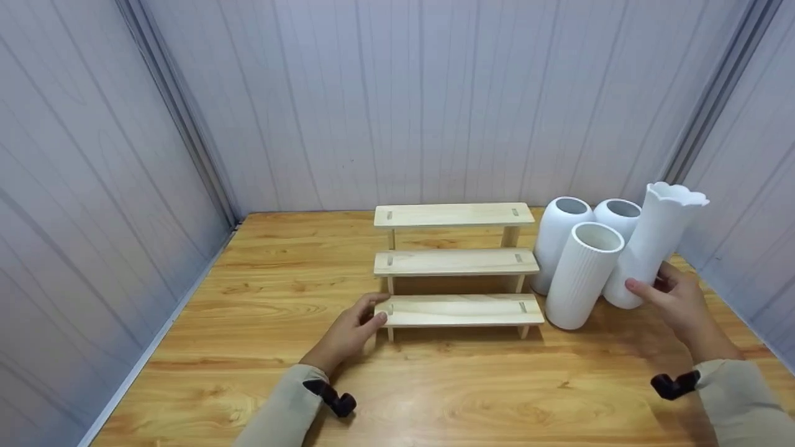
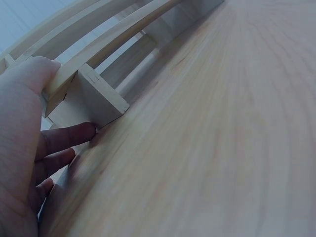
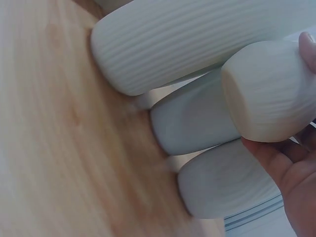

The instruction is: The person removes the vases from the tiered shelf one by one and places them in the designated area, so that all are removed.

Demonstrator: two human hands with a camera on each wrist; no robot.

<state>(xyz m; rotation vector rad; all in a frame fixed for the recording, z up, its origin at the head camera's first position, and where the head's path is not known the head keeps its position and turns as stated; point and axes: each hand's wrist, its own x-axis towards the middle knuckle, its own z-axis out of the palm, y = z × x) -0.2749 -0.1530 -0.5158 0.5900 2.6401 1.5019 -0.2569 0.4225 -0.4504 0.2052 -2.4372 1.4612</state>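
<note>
A pale wooden three-tier display stand (image 1: pixel 456 312) stands on the table. At the left end of its lowest board, my left hand (image 1: pixel 353 332) holds it. In the left wrist view the thumb lies against the board's end, and the other fingers reach below toward the leg (image 2: pixel 91 96). My right hand (image 1: pixel 680 304) grips the lower part of a tall white vase (image 1: pixel 661 226) with a scalloped rim. That vase leans right at the top, and its base (image 3: pixel 237 101) shows clear of the table in the right wrist view.
Right of the stand, a ribbed white vase (image 1: pixel 581 285) stands in front of two smooth white vases, one on the left (image 1: pixel 556 248) and one on the right (image 1: pixel 621 225). Panelled walls (image 1: pixel 397 112) enclose the wooden table (image 1: pixel 279 298) at the back and sides.
</note>
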